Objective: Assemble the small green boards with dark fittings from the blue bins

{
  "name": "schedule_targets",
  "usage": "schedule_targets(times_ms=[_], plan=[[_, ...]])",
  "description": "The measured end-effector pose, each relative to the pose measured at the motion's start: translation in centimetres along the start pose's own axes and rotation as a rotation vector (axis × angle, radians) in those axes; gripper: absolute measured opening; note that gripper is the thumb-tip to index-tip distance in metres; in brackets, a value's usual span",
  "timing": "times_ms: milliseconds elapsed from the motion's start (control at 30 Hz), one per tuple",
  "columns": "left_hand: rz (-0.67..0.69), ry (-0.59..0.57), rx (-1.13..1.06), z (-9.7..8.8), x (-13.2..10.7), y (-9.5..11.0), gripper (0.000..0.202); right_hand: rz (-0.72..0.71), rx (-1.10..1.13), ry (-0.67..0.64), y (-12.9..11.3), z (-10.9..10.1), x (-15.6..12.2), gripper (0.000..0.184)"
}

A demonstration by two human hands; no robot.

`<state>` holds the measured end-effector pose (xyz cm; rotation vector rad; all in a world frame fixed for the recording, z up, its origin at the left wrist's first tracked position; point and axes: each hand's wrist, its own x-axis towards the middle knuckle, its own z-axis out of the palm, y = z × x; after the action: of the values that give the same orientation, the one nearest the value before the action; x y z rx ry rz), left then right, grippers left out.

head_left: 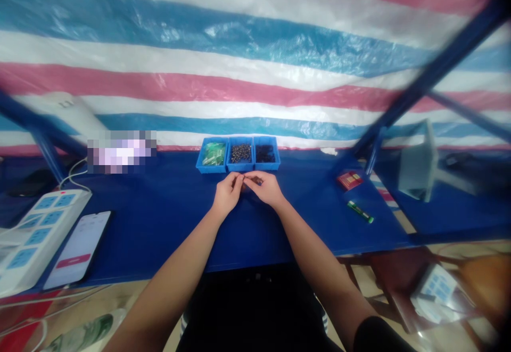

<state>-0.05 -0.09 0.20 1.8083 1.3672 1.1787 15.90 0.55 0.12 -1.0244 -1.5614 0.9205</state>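
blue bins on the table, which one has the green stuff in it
The leftmost blue bin holds green pieces; the middle bin holds dark beads, and the right one black bits.

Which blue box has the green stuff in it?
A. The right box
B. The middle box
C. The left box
C. The green pieces lie in the left blue box, the one farthest to the left in the row of three.

Bright, even light leaves the left hand (227, 193) almost shadowless, and the striped plastic sheet (255, 75) shows soft glare. Wide-angle distortion bends the edges, where the blue metal strut (433, 72) blurs.
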Motion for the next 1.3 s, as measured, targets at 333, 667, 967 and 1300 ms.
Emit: schedule_targets(times_ms=[333,667,967,1300], plan=[[-0.042,0.080,-0.019,0.1,-0.1,0.0,0.026,0.238,0.239,0.009,0.9,-0.2,0.6,0.032],[-0.025,0.081,0.016,0.0,-0.1,0.0,0.024,0.087,0.348,-0.019,-0.5,0.1,0.4,0.053],[-0.026,0.123,-0.002,-0.1,-0.1,0.1,0.032,-0.123,-0.550,-0.147,1.4,-0.6,0.4,0.022],[-0.051,0.116,-0.007,0.2,0.1,-0.4,0.031,-0.141,-0.736,-0.215,1.3,-0.4,0.3,0.024]])
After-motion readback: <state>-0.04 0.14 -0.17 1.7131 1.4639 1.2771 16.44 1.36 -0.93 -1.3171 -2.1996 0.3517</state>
